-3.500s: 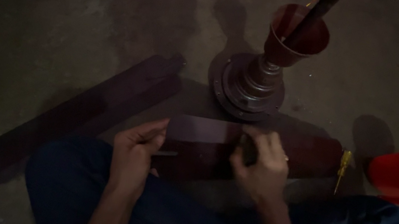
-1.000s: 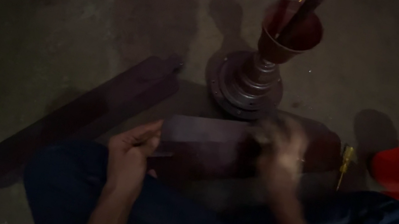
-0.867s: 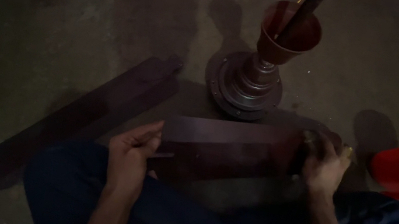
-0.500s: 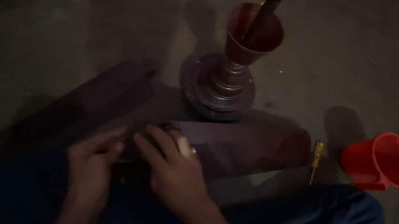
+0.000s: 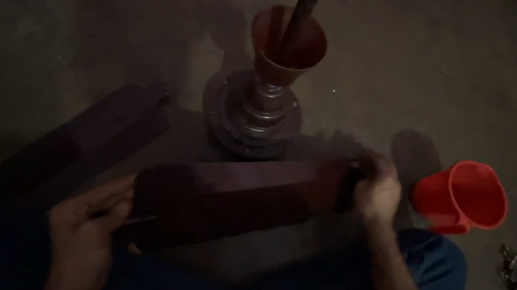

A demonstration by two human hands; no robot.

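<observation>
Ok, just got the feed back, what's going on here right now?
A person sitting on the concrete floor holds a dark fan blade over their lap, the left hand at its near end and the right hand gripping the far end. Just beyond stands the fan motor with its rod and cup-shaped cover. Other blades lie to the left, a red plastic mug to the right.
</observation>
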